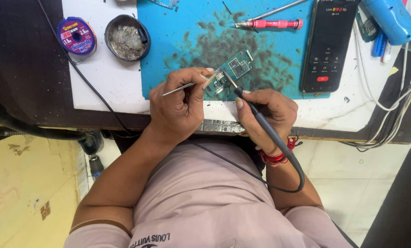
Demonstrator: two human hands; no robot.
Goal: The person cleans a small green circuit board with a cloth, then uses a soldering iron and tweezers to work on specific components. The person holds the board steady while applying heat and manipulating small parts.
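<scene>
1. Near the centre of the frame, a pair of thin metal tweezers (187, 86) is being gripped in the left hand (178, 108), fingers curled tight around them, with the tips being pressed onto the lower left end of a small green circuit board (233, 70).
2. Just to the right, a dark soldering iron (260, 124) is being pinched like a pen in the right hand (269, 112), its fine tip being brought down onto the same end of the board, close beside the tweezer tips.
3. The board is being steadied on a stained blue work mat (178, 46), above centre, near the table's front edge.
4. The step in hand is judged to be soldering or lifting a tiny part; what follows seems to call for a steady tip and a firm tweezer hold on that one spot.
5. The iron's black cord (242, 167) is being trailed down across the person's lap.
6. Further out, a red precision screwdriver (272, 23) is lying at upper centre, a dark smartphone (329, 46) at upper right, a round tin of cleaning wool (127, 37) and a spool of solder wick (76, 36) at upper left.
</scene>
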